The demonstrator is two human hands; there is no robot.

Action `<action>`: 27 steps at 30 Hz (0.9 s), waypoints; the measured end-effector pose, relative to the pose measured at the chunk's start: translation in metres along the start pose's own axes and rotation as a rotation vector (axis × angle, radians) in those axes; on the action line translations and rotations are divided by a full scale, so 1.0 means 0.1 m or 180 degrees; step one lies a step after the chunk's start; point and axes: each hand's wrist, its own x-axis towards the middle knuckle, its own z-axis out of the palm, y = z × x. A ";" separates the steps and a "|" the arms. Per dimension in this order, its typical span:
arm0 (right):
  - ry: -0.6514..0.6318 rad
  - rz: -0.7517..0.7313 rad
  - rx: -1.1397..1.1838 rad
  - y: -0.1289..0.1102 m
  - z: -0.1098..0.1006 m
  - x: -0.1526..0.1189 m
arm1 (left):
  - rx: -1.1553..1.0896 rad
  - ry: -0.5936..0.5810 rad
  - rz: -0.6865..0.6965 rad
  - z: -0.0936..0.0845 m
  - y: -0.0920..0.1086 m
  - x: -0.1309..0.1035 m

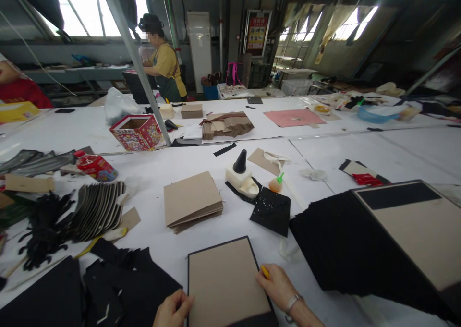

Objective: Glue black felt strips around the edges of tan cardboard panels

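A tan cardboard panel [223, 284] with a black border lies on the white table in front of me. My left hand [175, 308] is closed at its left edge, the thumb and fingers pinching there. On the opposite edge rests my right hand [280, 286], wearing a metal bracelet and curled around a small yellow tool [265, 272]; the rest of the tool is hidden by my fingers. Beyond the panel sits a stack of bare cardboard sheets [192, 197]. Black fabric pieces [122, 279] lie to the left of my left hand.
To the right is a large fanned pile of black sheets [345, 240] topped by a cardboard panel. Ahead stand a white glue pot with a black cone [240, 163] and an orange bottle [275, 185]. A metal pole [137, 63] rises near a red box [139, 134]. Another person [167, 67] works beyond.
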 end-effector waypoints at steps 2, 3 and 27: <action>-0.0009 0.0021 -0.0018 0.00 0.00 0.00 | 0.0030 0.0007 0.0003 0.00 0.02 -0.01; -0.0013 0.0028 -0.0024 -0.01 0.00 0.00 | 0.0044 0.0012 0.0003 0.00 0.02 -0.02; -0.0230 -0.0294 -0.0473 0.05 -0.02 0.09 | 0.0817 0.0189 0.0099 -0.11 0.25 -0.06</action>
